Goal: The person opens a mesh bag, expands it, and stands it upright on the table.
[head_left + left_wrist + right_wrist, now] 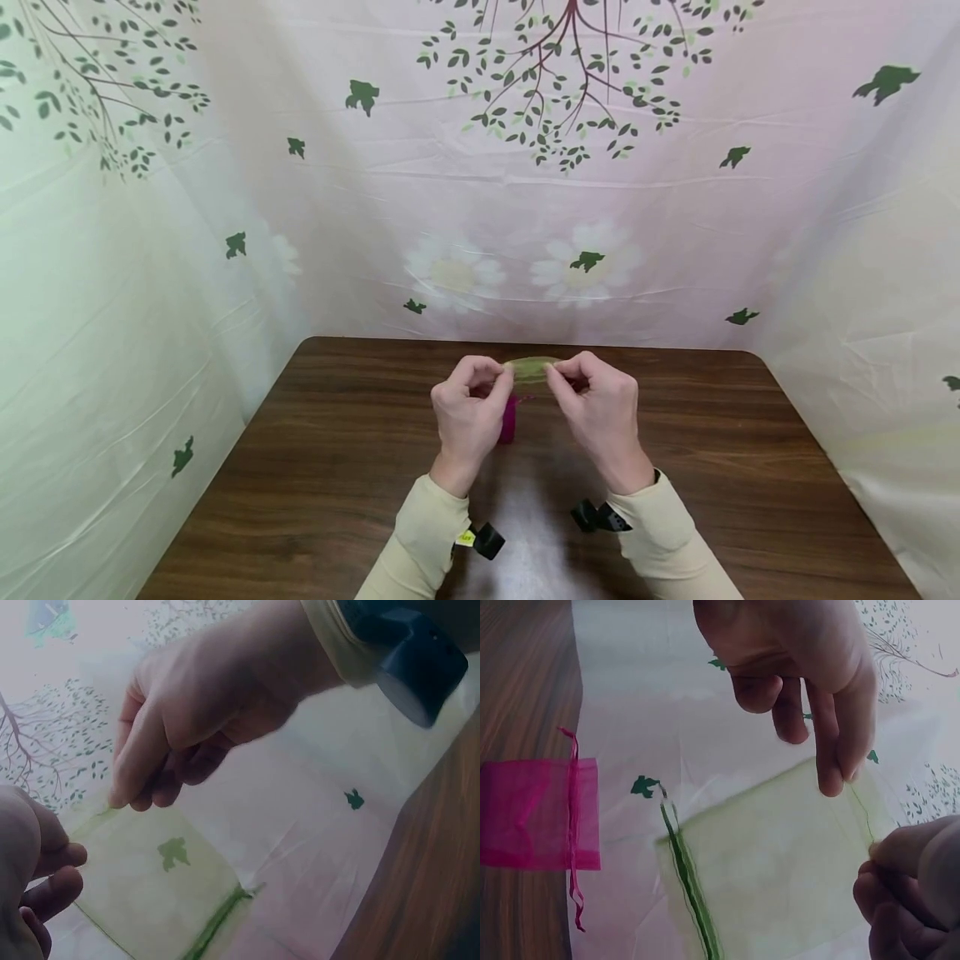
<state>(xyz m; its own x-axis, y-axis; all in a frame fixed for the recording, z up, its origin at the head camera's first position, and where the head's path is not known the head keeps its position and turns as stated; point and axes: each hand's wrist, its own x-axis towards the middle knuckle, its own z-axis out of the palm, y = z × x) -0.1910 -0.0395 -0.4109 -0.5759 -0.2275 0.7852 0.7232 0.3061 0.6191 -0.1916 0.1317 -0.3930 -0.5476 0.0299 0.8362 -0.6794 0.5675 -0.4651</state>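
Between both hands, above the table, hangs a sheer pale-green drawstring pouch [531, 369]. My left hand [468, 412] pinches one top corner of it between thumb and forefinger. At the other top corner my right hand [600, 408] pinches in the same way. In the right wrist view the pouch [772, 862] hangs flat, with its dark green cord band at the lower end. A magenta sheer drawstring pouch [536, 814] is below the hands; in the head view the left hand partly hides it.
A dark brown wooden table [337, 483] spreads beneath both hands. Pale cloth [360, 208] printed with leaves, birds and daisies hangs at the back and both sides. Each wrist carries a small black camera [489, 542].
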